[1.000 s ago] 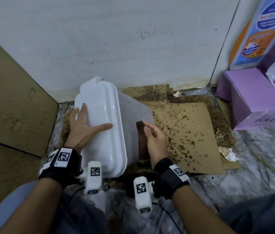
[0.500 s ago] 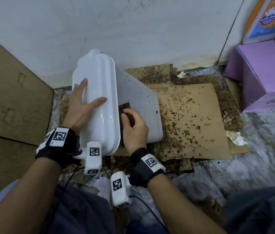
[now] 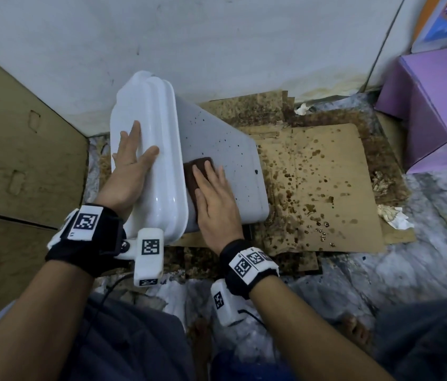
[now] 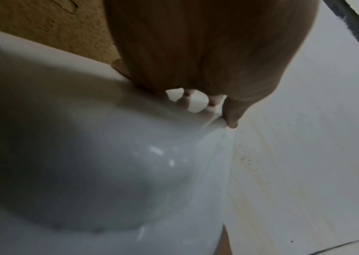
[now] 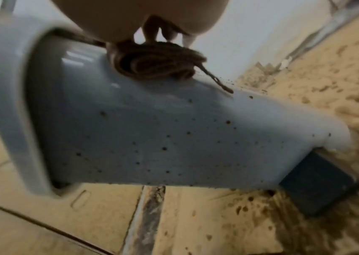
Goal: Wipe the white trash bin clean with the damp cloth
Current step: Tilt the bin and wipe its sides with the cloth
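Observation:
The white trash bin [image 3: 225, 149] lies on its side on stained cardboard, its lid [image 3: 151, 149] toward the left and its upper wall dotted with dark specks. My left hand [image 3: 130, 163] lies flat on the lid with straight fingers; in the left wrist view the left hand [image 4: 207, 51] rests on the glossy lid [image 4: 100, 169]. My right hand [image 3: 212, 191] presses a folded brown cloth [image 3: 195, 171] flat against the bin's wall just beside the lid. From the right wrist, the cloth [image 5: 152, 67] sits bunched under the palm on the speckled bin [image 5: 174, 138].
Splattered brown cardboard [image 3: 321, 188] covers the floor right of the bin. A purple box [image 3: 434, 105] stands at the far right, a wall behind. Large cardboard sheets [image 3: 19, 166] lean at the left. Crumpled paper [image 3: 394, 218] lies on the marble floor. A dark pedal [image 5: 318, 182] sticks out at the bin's base.
My right hand slid the cloth along the bin's wall up against the lid and now lies flatter on it. The head view moved closer. The left hand stayed on the lid.

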Demonstrator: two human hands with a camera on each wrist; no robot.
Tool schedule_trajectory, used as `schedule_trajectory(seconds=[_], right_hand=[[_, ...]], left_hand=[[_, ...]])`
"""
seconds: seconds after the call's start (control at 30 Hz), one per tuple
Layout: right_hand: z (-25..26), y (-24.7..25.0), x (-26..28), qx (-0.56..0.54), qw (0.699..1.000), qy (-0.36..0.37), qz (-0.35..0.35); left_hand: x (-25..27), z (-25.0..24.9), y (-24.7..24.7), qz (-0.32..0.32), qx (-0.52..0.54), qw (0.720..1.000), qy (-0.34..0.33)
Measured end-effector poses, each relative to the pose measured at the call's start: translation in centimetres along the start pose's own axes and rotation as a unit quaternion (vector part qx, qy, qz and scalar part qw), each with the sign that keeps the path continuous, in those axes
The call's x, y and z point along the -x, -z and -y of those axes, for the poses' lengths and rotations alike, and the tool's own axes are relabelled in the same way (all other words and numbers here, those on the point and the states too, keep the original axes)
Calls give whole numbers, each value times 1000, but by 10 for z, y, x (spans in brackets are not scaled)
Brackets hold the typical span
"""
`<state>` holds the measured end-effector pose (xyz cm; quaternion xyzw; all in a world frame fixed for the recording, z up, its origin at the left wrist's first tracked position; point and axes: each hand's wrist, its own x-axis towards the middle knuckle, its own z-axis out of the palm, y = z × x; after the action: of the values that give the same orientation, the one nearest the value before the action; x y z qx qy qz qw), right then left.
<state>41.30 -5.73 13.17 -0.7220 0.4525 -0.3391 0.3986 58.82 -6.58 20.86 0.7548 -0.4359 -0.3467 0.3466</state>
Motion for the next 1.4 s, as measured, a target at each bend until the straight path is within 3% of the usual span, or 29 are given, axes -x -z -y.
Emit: schedule_trajectory(seconds=[0.07,0.13,0.5,0.77,1.0,1.13,1.4], right_hand=[[-5,-2,-4,62,998,34,6],[-9,-5,-6,48,998,45,24],[-1,-25,-3,5,1000,6,23],[-47,-17,-5,-26,992,-118,29],[15,-27,14,-106,994,-22,18],[4,-27,11,-42,999,-9,9],[-80,-15,-1,-2,986,-169,11]], left_hand=[[1,3,-1,3,-9,1000,-1],[0,4,0,13,-19,1000,0],[2,7,5,11,-25,1000,-1],[7,7,4,8,-26,1000,6],[4,0,2,11,-49,999,-2],[3,-3,-2,9,-46,999,-2],[-2,-3,-5,-23,-72,997,21]])
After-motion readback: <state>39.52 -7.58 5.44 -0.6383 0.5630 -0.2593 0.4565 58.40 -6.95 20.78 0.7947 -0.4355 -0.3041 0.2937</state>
